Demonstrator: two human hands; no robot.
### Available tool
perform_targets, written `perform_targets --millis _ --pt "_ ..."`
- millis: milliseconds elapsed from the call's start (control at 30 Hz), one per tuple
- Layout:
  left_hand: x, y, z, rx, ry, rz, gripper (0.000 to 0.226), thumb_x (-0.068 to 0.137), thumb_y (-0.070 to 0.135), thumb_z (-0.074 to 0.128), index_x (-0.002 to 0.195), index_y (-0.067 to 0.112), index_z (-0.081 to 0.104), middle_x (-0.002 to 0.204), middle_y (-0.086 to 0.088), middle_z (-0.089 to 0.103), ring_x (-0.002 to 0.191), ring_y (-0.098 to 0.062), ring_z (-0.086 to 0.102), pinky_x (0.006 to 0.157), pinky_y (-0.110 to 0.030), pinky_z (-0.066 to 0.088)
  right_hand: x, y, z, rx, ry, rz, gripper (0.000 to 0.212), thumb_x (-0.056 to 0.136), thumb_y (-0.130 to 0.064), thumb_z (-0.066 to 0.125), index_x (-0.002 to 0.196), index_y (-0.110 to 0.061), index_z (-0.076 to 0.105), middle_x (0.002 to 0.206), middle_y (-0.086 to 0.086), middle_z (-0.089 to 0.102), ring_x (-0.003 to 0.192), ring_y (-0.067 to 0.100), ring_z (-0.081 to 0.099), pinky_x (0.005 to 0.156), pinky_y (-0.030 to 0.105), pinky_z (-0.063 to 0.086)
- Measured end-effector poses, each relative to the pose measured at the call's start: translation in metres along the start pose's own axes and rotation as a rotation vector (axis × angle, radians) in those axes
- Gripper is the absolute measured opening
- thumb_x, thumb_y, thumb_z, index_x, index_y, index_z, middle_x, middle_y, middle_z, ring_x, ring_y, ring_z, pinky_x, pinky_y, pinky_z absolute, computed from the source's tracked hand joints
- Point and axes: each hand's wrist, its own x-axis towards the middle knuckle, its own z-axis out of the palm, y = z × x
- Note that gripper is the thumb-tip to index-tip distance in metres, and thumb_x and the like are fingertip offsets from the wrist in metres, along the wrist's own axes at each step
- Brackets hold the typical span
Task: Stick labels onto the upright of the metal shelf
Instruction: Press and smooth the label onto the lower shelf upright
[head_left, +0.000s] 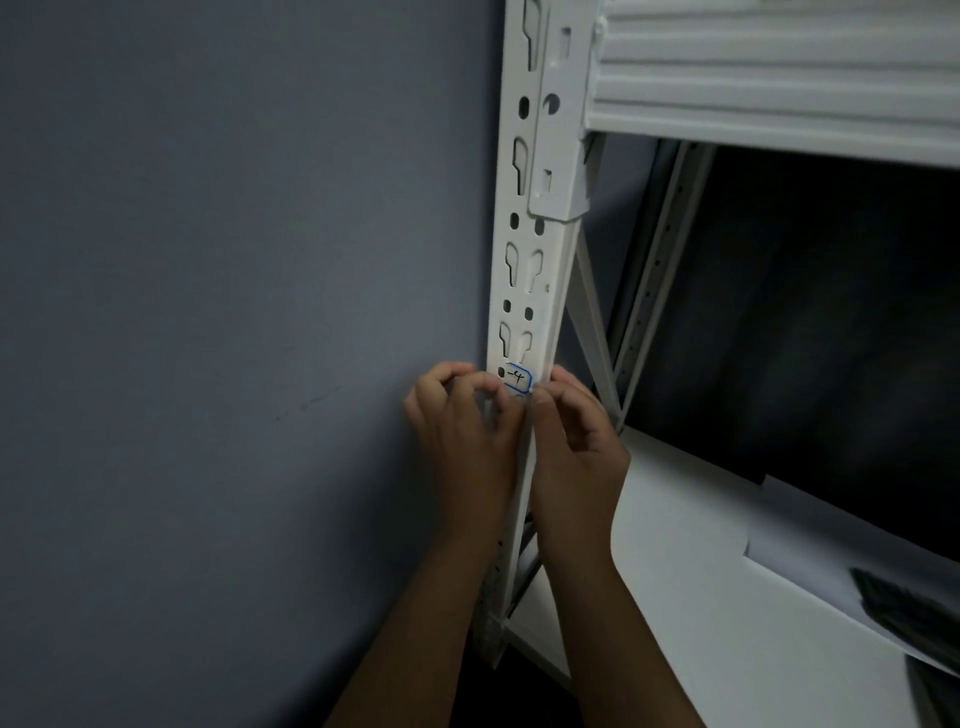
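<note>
1. Head view: the label (519, 378), blue-edged, sits on the front face of the white upright (524, 291), just below a slot.
2. Left hand (467, 431) and right hand (576, 441) have fingers curled, pinching its lower corners, probably to smooth it flat.

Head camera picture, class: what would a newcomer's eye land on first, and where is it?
First, the small blue-edged label marked "4", low on the white slotted upright at the centre. The left hand and right hand meet just beneath it, fingers curled at its lower edge. The grey wall fills the left side.
</note>
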Motion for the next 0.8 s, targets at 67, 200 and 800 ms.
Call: perform_targets --millis 67,200,800 --pt "-0.001 0.0 -0.002 0.003 0.012 0.025 0.01 0.076 0.019 0.068 0.078 0.011 0.063 0.101 -0.009 0.054 0.098 -0.001 0.027 0.083 -0.003 0.026 0.0 -0.002 0.0 0.022 -0.004 0.002 0.022 0.088 -0.003 0.063 0.086 -0.025 0.067 0.117 -0.001 0.064 0.101 0.0 0.063 0.082 0.016 0.053" --pt "-0.003 -0.001 -0.008 -0.006 0.011 0.031 0.011 0.078 0.02 0.067 0.081 0.01 0.064 0.101 -0.01 0.053 0.098 0.0 0.026 0.087 0.003 0.023 0.0 -0.002 0.0 0.068 -0.003 0.01 0.021 0.088 -0.002 0.063 0.086 -0.023 0.068 0.116 0.0 0.065 0.102 0.002 0.064 0.075 0.01 0.051" --pt "-0.004 0.001 -0.004 -0.009 0.037 -0.015 0.014 0.079 0.025 0.067 0.081 0.011 0.067 0.098 -0.005 0.05 0.096 -0.001 0.027 0.084 0.003 0.024 0.005 0.007 -0.006 0.017 -0.014 -0.014 0.018 0.087 -0.006 0.065 0.095 -0.023 0.067 0.115 0.001 0.067 0.108 0.008 0.063 0.083 0.017 0.053"
